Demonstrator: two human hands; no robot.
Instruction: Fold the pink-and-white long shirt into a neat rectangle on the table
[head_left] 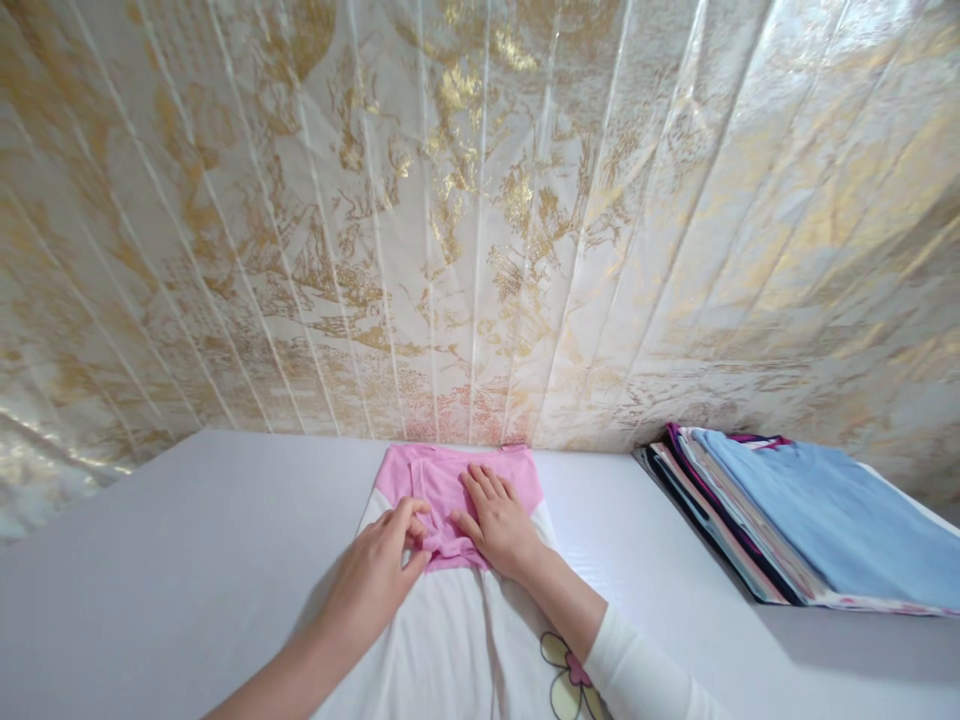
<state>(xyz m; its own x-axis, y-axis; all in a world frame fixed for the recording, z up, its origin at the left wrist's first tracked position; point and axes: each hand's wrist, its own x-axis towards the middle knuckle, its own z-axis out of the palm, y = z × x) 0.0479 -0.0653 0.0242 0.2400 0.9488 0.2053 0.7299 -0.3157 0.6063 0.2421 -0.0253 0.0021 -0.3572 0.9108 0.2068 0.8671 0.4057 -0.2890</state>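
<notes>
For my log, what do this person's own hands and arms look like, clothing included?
The left hand and right hand wear no visible gloves or rings. A plain white, tubular fabric sleeve ends partway along the right forearm; the left forearm shows no sleeve in view.

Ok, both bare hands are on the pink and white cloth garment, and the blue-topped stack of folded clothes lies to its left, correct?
Not quite: the blue-topped stack of folded clothes lies to the right of the pink and white cloth garment, as the head view shows. The left hand and right hand are indeed both on the garment.
</notes>
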